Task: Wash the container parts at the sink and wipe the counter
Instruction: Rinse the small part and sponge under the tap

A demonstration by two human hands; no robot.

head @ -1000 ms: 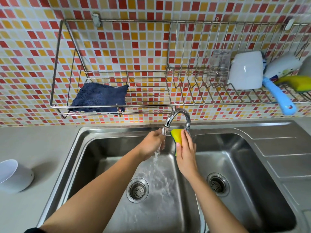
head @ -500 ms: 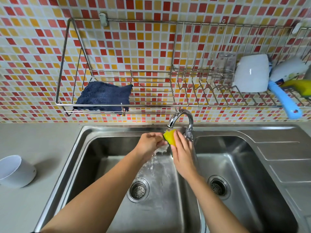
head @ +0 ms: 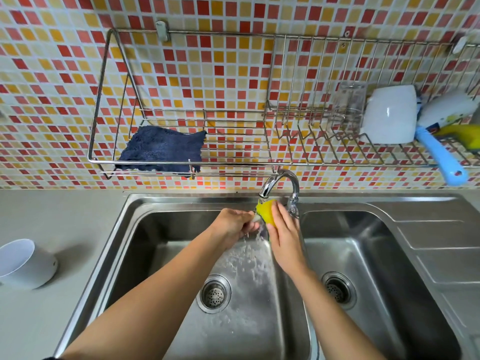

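Both hands meet under the running faucet (head: 279,184) over the left basin of the steel double sink (head: 161,224). My right hand (head: 284,235) grips a yellow sponge (head: 266,211) and presses it against a small pale part pinched in my left hand (head: 233,223). That part is mostly hidden by my fingers. Water splashes down onto the basin floor near the left drain (head: 214,293). A white container (head: 24,263) lies on its side on the grey counter (head: 52,216) at the far left.
A wire wall rack (head: 181,162) above the sink holds a dark blue cloth (head: 162,149), a clear glass (head: 348,107), a white container piece (head: 389,115), a blue-handled brush (head: 441,157) and a yellow item (head: 465,135). The drainboard (head: 436,242) lies to the right.
My hands have come together under the tap: the sponge moved left against the part in my left hand. The view has shifted slightly downward.
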